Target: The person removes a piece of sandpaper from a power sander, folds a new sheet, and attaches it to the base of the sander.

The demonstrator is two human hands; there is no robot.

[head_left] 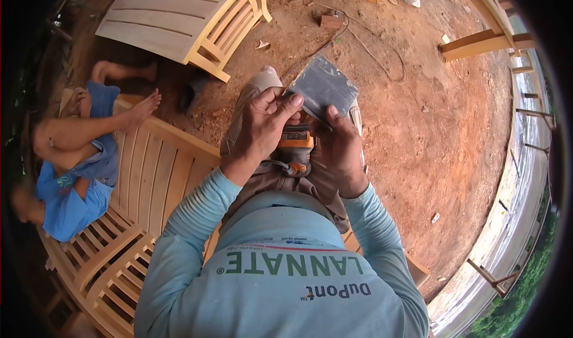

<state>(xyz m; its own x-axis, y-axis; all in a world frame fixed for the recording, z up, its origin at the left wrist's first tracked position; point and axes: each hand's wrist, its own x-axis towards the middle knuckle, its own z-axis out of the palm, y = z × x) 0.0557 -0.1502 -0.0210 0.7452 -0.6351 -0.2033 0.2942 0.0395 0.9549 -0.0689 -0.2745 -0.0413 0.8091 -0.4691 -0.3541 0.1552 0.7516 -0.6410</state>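
Note:
Both hands hold a dark grey, worn rectangular sheet point(325, 86), which looks like sandpaper, raised above my knees. My left hand point(262, 120) pinches its left edge between thumb and curled fingers. At the lower right edge, my right hand point(342, 150) grips it with the thumb on top; the fingers beneath are hidden. Below the hands an orange and black power sander point(295, 150) rests in my lap, partly covered by my wrists, with a grey cord or hose at its side.
I sit on a slatted wooden bench point(156, 174). Another person point(80, 165) in blue sits on it to the left, legs raised. A wooden slatted piece point(173, 10) stands ahead on the dirt floor. A cable point(373, 36) and a brick-like block point(332, 22) lie beyond my knees. Wooden frame parts point(474, 44) stand far right.

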